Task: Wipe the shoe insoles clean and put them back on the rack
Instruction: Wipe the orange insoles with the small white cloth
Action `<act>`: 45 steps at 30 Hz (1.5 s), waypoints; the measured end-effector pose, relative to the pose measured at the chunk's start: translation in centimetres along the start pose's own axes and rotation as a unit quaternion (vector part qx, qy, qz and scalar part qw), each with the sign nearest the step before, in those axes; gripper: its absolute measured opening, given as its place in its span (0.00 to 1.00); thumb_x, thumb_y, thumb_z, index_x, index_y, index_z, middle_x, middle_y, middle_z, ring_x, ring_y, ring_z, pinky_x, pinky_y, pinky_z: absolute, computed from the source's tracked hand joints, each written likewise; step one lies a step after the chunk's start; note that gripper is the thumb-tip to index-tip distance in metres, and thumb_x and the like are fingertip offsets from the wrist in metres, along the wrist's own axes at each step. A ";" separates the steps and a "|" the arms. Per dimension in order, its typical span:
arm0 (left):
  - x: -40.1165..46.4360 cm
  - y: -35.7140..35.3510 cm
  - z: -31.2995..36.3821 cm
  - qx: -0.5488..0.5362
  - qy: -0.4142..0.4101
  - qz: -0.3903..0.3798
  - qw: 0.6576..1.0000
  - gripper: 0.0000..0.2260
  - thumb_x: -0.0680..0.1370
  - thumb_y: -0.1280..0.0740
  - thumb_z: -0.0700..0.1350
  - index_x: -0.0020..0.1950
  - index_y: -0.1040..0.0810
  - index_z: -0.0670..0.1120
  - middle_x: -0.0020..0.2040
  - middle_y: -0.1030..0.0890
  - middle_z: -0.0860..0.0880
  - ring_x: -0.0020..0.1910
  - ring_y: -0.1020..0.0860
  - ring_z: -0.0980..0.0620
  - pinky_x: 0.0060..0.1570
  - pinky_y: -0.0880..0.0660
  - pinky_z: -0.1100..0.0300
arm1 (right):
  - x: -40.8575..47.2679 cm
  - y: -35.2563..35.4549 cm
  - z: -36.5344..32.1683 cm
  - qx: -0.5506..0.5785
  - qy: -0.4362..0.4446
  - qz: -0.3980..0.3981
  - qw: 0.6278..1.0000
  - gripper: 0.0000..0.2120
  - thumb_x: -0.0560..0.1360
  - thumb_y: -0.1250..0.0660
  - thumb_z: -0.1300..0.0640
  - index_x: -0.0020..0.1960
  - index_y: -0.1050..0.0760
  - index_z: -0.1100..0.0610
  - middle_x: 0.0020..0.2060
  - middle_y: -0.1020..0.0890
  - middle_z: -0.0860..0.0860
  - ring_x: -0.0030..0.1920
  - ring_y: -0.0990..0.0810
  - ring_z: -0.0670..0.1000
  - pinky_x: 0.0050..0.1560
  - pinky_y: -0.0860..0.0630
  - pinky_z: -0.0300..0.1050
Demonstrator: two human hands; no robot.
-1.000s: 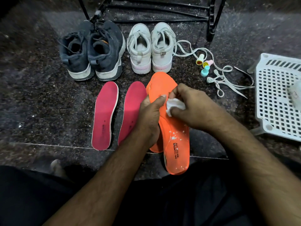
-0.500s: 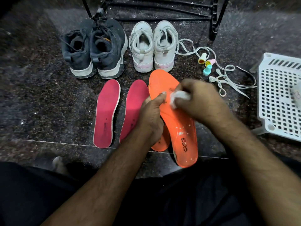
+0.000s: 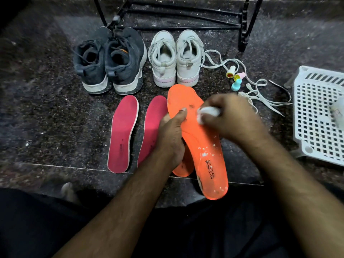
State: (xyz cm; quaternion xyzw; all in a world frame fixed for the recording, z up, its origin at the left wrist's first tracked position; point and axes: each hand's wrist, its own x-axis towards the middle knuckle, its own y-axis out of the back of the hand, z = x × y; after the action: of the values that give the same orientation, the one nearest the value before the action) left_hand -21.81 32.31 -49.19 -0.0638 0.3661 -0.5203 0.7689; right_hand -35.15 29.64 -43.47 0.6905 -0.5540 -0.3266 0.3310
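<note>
1. We see the left hand (image 3: 172,138) gripping the orange insole (image 3: 202,146) along its left edge, thumb laid across the top face and the other fingers curled underneath out of sight.
2. The right hand (image 3: 230,116) pinches a small white wipe (image 3: 208,112) and presses it on the insole's forward half; this hand is blurred.
3. The held insole slants from its toe, just short of the white shoes (image 3: 176,58), back to its heel, which hangs over the dark lap. White specks dot the heel half around the printed lettering.
4. A second orange insole (image 3: 183,168) lies under the held one, only its heel showing below the left hand.
5. Two pink insoles (image 3: 122,135) lie flat and parallel on the speckled stone floor (image 3: 37,108), left of the hands; the nearer one's right edge is hidden by the left hand.
6. A pair of dark shoes (image 3: 109,60) stands left of the white pair, both with heels toward us, in front of the black rack (image 3: 186,13) at the top edge.
7. Loose white laces (image 3: 260,94) trail right from the white shoes, with three small coloured stamps (image 3: 235,77) among them, near the right hand.
8. A white plastic basket (image 3: 316,116) sits at the right edge, well apart from the insoles.
9. We see open floor to the left of the pink insoles and between the right forearm and the basket.
</note>
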 end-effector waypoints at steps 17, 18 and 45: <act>0.2 0.0 -0.2 0.011 -0.022 -0.045 0.999 0.07 0.82 0.35 0.39 0.57 0.21 0.40 0.49 0.15 0.41 0.43 0.16 0.46 0.47 0.17 0.50 | 0.1 -0.2 0.0 0.003 0.036 -0.027 0.999 0.05 0.69 0.26 0.52 0.45 0.17 0.46 0.35 0.16 0.46 0.36 0.18 0.44 0.38 0.26 0.37; 0.1 0.1 -0.2 0.022 -0.022 -0.052 0.998 0.06 0.81 0.34 0.38 0.56 0.20 0.40 0.50 0.15 0.41 0.45 0.16 0.46 0.51 0.18 0.49 | 0.4 0.5 0.6 0.009 0.013 0.007 1.000 0.05 0.69 0.26 0.52 0.45 0.17 0.47 0.36 0.16 0.46 0.37 0.18 0.45 0.37 0.27 0.37; -0.1 -0.1 0.1 0.048 0.014 -0.067 0.997 0.18 0.83 0.37 0.46 0.67 0.25 0.34 0.61 0.21 0.31 0.54 0.20 0.38 0.59 0.23 0.40 | 0.3 -1.0 0.7 0.081 0.055 0.024 0.995 0.04 0.70 0.26 0.53 0.45 0.18 0.51 0.36 0.16 0.44 0.35 0.21 0.39 0.36 0.28 0.33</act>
State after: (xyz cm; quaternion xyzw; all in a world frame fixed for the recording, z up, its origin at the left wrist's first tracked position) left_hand -21.81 32.32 -48.99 -0.0442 0.3465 -0.5883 0.7293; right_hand -35.09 29.49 -44.69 0.7184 -0.5764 -0.2340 0.3113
